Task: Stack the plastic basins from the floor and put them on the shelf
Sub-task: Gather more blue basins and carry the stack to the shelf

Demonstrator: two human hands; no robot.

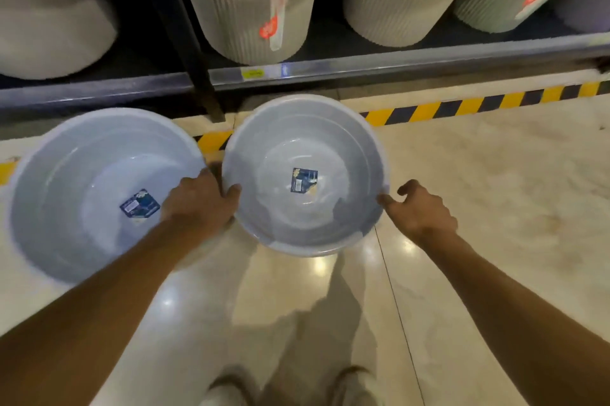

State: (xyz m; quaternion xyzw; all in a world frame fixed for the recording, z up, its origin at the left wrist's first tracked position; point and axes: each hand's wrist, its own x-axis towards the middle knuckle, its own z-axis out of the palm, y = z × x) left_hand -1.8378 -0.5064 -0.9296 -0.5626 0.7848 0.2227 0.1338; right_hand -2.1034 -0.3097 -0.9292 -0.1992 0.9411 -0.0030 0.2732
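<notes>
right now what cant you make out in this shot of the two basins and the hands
- Head view: print on the sticker in the right basin is too small and blurred to read.
- Left hand covers the rims between the right basin and the left basin; which rim its fingers grip is unclear.
- Right hand: whether it touches the rim cannot be told.
- Shelf bins are cut off by the top edge.
</notes>
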